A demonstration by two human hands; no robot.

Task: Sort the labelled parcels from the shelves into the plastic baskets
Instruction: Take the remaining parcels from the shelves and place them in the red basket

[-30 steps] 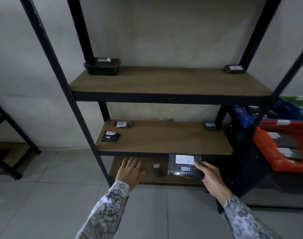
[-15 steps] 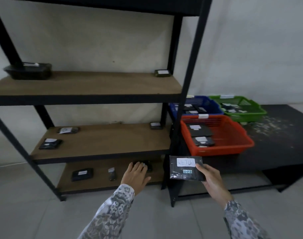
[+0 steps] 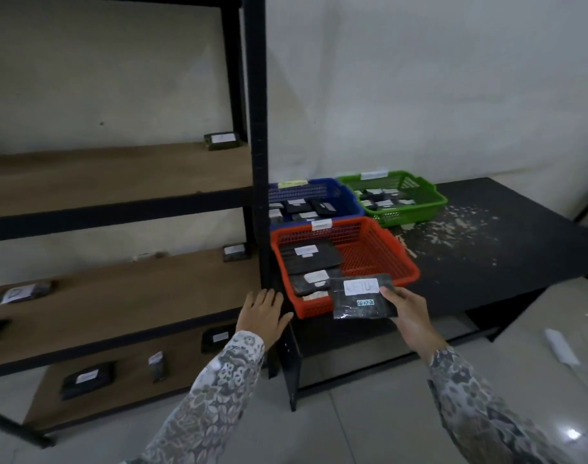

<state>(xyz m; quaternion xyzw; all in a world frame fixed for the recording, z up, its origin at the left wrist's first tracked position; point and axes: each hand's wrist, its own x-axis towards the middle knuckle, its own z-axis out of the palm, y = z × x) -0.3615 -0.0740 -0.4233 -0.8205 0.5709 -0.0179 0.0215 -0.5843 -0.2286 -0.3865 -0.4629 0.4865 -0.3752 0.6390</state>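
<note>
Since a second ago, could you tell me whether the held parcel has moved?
Yes. The parcel in the right hand went from in front of the shelf to the red basket's near rim.

mount: single wide-angle cam on my head, no second view to overlap.
facing: forward and down, over my arms.
near field: my left hand point(image 3: 264, 318) and right hand point(image 3: 408, 318) low centre.
mid field: shelf unit point(image 3: 118, 296) left, red basket point(image 3: 374, 252) centre.
far field: wall point(image 3: 420, 78) behind.

Baskets: red point(image 3: 398, 252), blue point(image 3: 348, 202), green point(image 3: 430, 199). Parcel point(image 3: 363, 301) black, white label. Sleeves point(image 3: 219, 390) grey floral print.
</note>
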